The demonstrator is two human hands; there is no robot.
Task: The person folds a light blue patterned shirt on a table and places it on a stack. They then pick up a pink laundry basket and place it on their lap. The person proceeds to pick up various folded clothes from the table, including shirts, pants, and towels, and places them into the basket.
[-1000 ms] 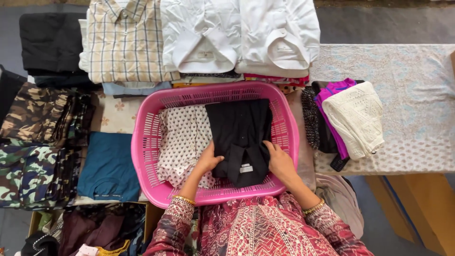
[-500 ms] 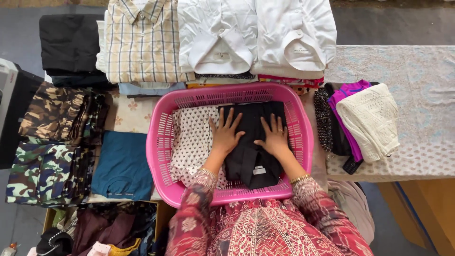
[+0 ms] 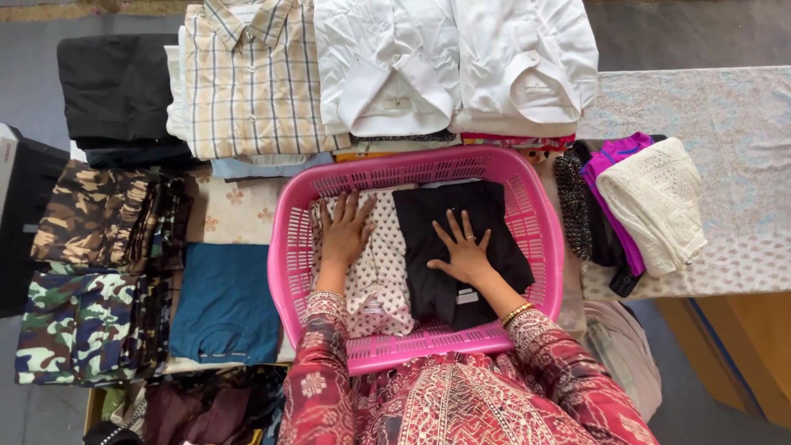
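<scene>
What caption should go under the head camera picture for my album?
Left hand presses a white dotted folded cloth, right hand a black folded garment, inside a pink plastic laundry basket.

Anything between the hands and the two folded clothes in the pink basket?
Nothing visible. The left hand lies flat on the white patterned garment and the right hand lies flat on the black garment, both inside the pink basket. Both are bare contact, palms down.

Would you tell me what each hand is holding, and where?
Nothing is gripped: left hand lies flat on the white patterned garment, right hand on the black garment.
</scene>
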